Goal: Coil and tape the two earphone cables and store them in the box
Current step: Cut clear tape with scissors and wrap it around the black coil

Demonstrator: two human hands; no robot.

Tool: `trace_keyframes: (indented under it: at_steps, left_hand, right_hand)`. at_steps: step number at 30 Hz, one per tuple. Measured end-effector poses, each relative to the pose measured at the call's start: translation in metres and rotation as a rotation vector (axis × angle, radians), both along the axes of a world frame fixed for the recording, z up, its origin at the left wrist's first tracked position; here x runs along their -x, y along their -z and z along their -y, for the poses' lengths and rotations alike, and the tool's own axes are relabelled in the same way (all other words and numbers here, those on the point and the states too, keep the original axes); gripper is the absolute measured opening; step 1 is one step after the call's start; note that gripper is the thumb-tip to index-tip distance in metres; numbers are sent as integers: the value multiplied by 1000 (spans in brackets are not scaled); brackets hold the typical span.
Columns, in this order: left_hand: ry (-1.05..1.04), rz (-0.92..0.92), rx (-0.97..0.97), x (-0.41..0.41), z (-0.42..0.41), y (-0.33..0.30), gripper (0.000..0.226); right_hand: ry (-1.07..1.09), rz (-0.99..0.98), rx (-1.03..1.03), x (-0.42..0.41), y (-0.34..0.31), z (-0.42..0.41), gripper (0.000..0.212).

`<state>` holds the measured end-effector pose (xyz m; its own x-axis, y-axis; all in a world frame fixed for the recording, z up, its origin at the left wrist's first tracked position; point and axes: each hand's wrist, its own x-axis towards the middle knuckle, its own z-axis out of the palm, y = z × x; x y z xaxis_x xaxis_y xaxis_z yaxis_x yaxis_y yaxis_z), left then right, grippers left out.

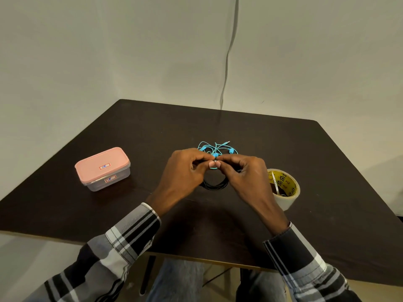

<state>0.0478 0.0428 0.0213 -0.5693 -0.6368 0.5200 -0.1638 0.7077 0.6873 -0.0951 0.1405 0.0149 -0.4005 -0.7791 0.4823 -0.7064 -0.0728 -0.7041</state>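
While left hand (pixel 185 171) and right hand (pixel 242 175) both pinch the coiled black earphone cable (pixel 214 184), blue earphones (pixel 216 149) loose behind, box (pixel 102 168) lidded, tape roll (pixel 283 188) right

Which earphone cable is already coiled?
The black cable, looped under both hands' grip; the blue cable lies loose and tangled behind.

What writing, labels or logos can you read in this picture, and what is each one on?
Nothing here can be read with certainty.
Sticker on the pink lid of the box: red-edged with a blue mark, too small to read.
Sticker on the clear side of the box: same kind, blurred.
Tape roll: black printed logos repeat on the yellow inner core, unreadable.
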Motion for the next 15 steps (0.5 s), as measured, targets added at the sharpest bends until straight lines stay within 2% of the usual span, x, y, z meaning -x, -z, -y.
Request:
trace_keyframes:
  at_steps: [3,6,10,15]
  left_hand:
    - [5,54,-56,-5,0,4,26]
    - [-1,130,-252,-13,3,12,37]
    - [-25,128,-382,-23,5,19,12]
    - [-148,216,-333,-28,6,23,8]
  right_hand:
    - [23,47,-25,-3,0,2,15]
    - [32,201,-36,-5,4,3,7]
    - [-11,564,-115,-13,11,3,4]
    - [-62,758,-269,-12,11,3,7]
